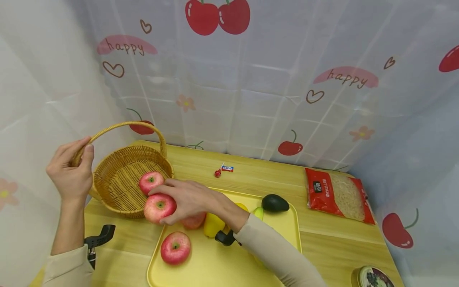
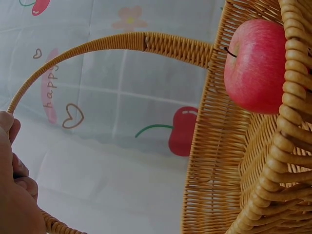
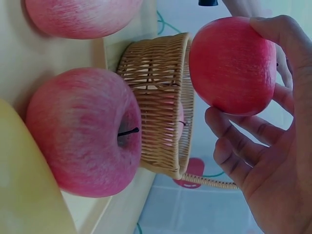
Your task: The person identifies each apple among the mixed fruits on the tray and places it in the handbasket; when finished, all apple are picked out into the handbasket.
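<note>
My left hand [image 1: 73, 169] grips the arched handle [image 2: 114, 43] of a woven wicker basket [image 1: 120, 189] at the left. One red-pink apple [image 2: 256, 68] lies inside the basket, against its right side in the head view. Over the basket's near right rim, my right hand [image 1: 191, 199] holds a second apple [image 3: 231, 66] between thumb and fingers. Below that hand is a yellow tray [image 1: 218, 263]. On it sit an apple [image 1: 175, 248] at the left and another apple [image 1: 193, 221], partly hidden by the right hand. A yellow fruit [image 1: 214, 226] lies beside that one.
A dark green avocado [image 1: 275, 203] sits at the tray's far right corner, near a light green item [image 1: 258, 213]. Behind the tray lie a lollipop [image 1: 217, 173] and a small packet [image 1: 227, 169]. Rightward are a red food bag [image 1: 337, 195] and a round container [image 1: 374, 277]. Printed curtains surround the table.
</note>
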Available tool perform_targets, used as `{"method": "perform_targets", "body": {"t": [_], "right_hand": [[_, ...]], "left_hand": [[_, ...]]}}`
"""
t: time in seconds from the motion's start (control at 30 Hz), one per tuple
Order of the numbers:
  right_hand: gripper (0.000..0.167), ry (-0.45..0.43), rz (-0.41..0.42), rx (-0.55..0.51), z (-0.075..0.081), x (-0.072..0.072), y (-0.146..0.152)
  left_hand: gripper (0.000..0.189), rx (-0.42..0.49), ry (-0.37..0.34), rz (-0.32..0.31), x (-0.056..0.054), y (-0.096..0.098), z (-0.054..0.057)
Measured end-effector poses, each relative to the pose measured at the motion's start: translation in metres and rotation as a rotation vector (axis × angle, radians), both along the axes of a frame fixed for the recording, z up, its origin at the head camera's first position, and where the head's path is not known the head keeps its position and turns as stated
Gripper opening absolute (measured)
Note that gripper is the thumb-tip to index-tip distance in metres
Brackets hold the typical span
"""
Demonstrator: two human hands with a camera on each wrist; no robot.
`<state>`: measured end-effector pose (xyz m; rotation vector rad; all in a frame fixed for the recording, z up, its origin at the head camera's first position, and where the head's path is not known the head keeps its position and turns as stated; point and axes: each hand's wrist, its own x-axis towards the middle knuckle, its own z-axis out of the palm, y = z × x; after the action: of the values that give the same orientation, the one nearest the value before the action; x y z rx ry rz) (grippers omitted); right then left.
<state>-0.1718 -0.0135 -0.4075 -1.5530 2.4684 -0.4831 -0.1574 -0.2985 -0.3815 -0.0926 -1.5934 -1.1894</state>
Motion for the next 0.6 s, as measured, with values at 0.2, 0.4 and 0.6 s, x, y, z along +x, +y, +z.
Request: {"method": "perform_targets", "body": {"t": [0.2,0.4,0.6], "right_hand": [[0.078,0.008,0.005,0.006,0.000,-0.002,-0.005],[0.078,-0.013,0.001,0.006,0.001,-0.005,-0.009],[0.081,0.003,-0.011,0.019,0.001,-0.007,-0.014]], "left_hand": [[0.015,0.017,0.021,-0.026,-0.002,-0.001,0.000],[0.015,0.013,0.014,-0.015,0.001,0.002,0.001],[0.015,0.004,0.002,-0.006,-0.004,-0.007,-0.007]]}}
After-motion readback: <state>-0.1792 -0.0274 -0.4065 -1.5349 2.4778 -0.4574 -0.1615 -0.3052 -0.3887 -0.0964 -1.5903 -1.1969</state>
